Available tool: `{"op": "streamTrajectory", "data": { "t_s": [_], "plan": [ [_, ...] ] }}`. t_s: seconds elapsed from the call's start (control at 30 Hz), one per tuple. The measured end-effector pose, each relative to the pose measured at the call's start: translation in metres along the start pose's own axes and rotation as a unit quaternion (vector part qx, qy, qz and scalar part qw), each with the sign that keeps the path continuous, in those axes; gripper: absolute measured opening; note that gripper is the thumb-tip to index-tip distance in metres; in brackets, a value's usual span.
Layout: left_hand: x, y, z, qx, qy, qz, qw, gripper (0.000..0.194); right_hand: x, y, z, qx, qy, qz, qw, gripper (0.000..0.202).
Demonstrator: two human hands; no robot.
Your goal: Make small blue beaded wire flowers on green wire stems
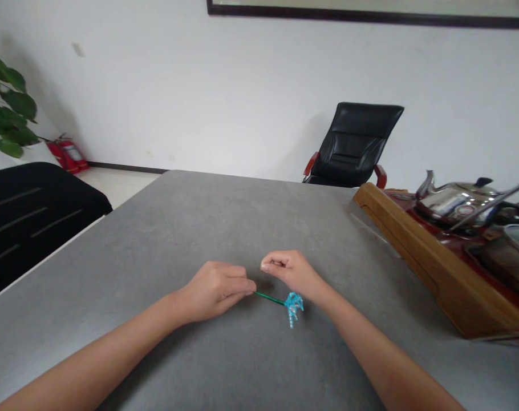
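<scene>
A thin green stem (269, 297) is held by its left end between the thumb and fingers of the left hand (219, 290) above the near middle of a grey table (208, 228). The stem is slanted slightly down to the right, where it is topped by a cluster of blue strands (292, 303), one of them drooped toward the near side. Whether the table is touched by the strands cannot be told.

The right hand (292, 269) is held just beyond the stem, apart from the left, its fingers curled and its thumb and forefinger brought close together; whether anything fine is pinched there cannot be made out.

At the right, the table is occupied by a wooden tray (430, 262), on which a shiny kettle (456, 201) is set on the far side and a metal pot (510, 248) nearer. The kettle is crossed in front by a slanted metal rod (493, 204).

Beyond the table's far edge, a black armchair (357, 142) is seen against a white wall (178, 85). At the far left, a red extinguisher (69, 155) is placed beside a leafy plant (11, 108).
</scene>
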State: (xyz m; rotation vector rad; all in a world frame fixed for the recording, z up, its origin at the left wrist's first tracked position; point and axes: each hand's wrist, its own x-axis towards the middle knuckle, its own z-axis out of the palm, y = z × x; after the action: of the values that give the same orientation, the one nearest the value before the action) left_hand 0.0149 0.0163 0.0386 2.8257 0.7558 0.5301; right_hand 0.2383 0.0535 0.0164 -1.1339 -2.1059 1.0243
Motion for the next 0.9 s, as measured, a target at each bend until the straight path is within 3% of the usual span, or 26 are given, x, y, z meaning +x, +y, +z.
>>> {"op": "streamTrajectory", "data": {
  "t_s": [0.23, 0.5, 0.9],
  "plan": [
    [0.000, 0.001, 0.001, 0.069, 0.004, 0.027, 0.997, 0.027, -0.004, -0.020, -0.006, -0.043, 0.002, -0.021, 0.999, 0.020],
    [0.000, -0.002, 0.005, 0.081, 0.012, 0.009, 0.997, 0.027, -0.013, -0.044, -0.007, -0.119, 0.038, -0.073, 0.989, 0.019],
    [-0.003, -0.013, 0.009, 0.094, 0.116, -0.120, 0.981, 0.026, -0.030, -0.070, 0.001, -0.306, 0.033, -0.133, 0.942, 0.023]
  ]
}}
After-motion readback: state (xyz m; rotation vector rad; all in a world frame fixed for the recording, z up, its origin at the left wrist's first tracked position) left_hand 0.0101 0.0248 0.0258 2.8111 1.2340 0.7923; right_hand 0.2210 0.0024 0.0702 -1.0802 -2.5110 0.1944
